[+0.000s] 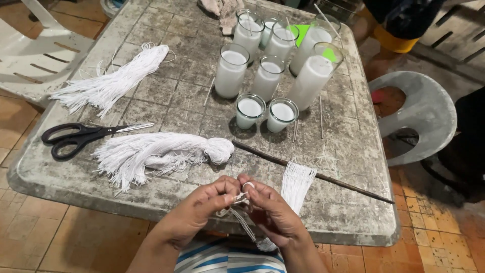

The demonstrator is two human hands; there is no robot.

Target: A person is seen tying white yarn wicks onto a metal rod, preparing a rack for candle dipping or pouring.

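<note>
Head view, looking down on a weathered grey worktop (353, 151). Your left hand (202, 210) and right hand (270, 210) meet at the near edge, at 6 o'clock, with fingertips touching. Both are closed in a pinch on a few thin white strings (242, 222), which trail down from the fingers toward your striped shirt (227, 260).

Just at 1 o'clock from your right hand lies a small flat bunch of cut strings (297, 182), partly over the worktop edge. At 11 o'clock from your hands rests a large bundle of white thread (161, 154), its knotted end pointing right. A thin dark rod (313, 174) runs from beside that knot toward 4 o'clock, passing under the top of the cut bunch.

Black-handled scissors (81, 136) lie at 9 o'clock, closed, blades pointing right. A 2nd thread bundle (113, 81) lies at 10 o'clock, well apart from your hands.

At 12 o'clock stands a cluster of glass candle jars (270, 76) filled with white wax: tall ones behind, 2 short ones (267, 112) in front, side by side. Thin metal sticks (321, 119) lie just right of the short jars.

A grey plastic chair (424, 108) stands at 3 o'clock, off the worktop, and a white one (30, 55) at 10 o'clock.
</note>
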